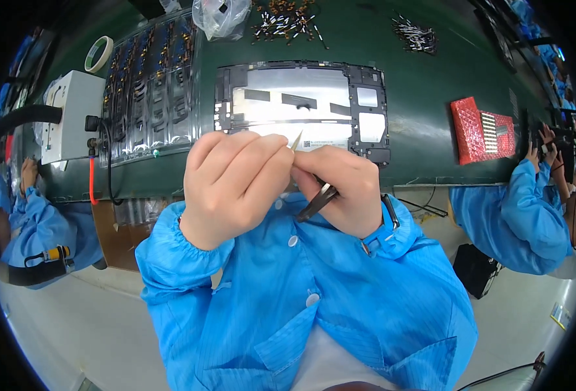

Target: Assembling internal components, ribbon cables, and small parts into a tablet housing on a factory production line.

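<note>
My left hand (236,179) and my right hand (343,182) are raised together in front of the table, fingertips meeting. A dark, slim tool that looks like tweezers (318,203) is gripped in my right hand, its blunt end below the palm. Between the hands a thin, pointed metal tip (297,140) sticks up; my fingers hide how it joins the tool. My left fingers are curled and pinched near the tip, and what they hold is too small or hidden. Just beyond lies an opened tablet-like device (288,134) with a dark frame and silver plate, partly covered by my hands.
Clear trays (151,88) of small parts lie left, beside a grey box (73,117) with cables and a tape roll (99,53). Farther back are a plastic bag (221,18) and two heaps of small parts (288,25). Red bubble wrap (467,130) lies right. Co-workers sit both sides.
</note>
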The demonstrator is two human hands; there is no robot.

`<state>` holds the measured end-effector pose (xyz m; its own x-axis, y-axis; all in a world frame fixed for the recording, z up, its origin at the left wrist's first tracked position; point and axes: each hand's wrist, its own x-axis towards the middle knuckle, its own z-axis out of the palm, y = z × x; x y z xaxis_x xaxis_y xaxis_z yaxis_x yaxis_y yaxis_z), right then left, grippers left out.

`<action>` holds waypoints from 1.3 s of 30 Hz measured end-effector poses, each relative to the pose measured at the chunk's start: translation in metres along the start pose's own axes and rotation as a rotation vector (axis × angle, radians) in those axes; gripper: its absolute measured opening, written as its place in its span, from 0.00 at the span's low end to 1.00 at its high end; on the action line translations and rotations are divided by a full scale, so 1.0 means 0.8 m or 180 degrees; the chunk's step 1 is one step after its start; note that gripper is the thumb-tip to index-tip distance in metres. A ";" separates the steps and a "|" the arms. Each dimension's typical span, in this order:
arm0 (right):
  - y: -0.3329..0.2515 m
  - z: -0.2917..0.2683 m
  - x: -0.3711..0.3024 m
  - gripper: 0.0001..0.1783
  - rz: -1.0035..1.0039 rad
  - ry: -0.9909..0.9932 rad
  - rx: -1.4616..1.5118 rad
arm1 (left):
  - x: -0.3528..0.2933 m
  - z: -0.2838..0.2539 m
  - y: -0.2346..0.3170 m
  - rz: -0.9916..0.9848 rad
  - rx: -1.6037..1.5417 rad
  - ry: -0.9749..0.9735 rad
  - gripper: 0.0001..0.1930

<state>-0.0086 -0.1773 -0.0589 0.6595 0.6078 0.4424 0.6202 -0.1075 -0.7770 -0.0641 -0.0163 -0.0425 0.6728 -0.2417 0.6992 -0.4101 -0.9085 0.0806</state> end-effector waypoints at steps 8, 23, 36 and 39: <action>0.013 -0.030 -0.020 0.11 0.1077 -0.0543 0.1242 | -0.127 -0.060 -0.031 -0.2370 0.1241 0.1317 0.07; 0.022 -0.029 -0.009 0.10 0.1673 -0.0598 0.1797 | -0.257 -0.119 -0.059 -0.4702 0.2722 -0.0242 0.10; 0.004 -0.023 0.003 0.09 0.1751 -0.0785 0.2014 | 0.002 0.022 -0.006 -0.1988 -0.1326 0.0333 0.14; 0.018 -0.022 -0.009 0.11 0.1529 -0.0724 0.1794 | 0.006 0.028 -0.006 -0.1787 -0.1320 0.0556 0.12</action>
<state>0.0034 -0.1969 -0.0656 0.6602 0.7490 -0.0565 -0.0619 -0.0207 -0.9979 -0.0450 -0.0205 -0.0558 0.7566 0.3136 0.5737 -0.2547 -0.6668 0.7003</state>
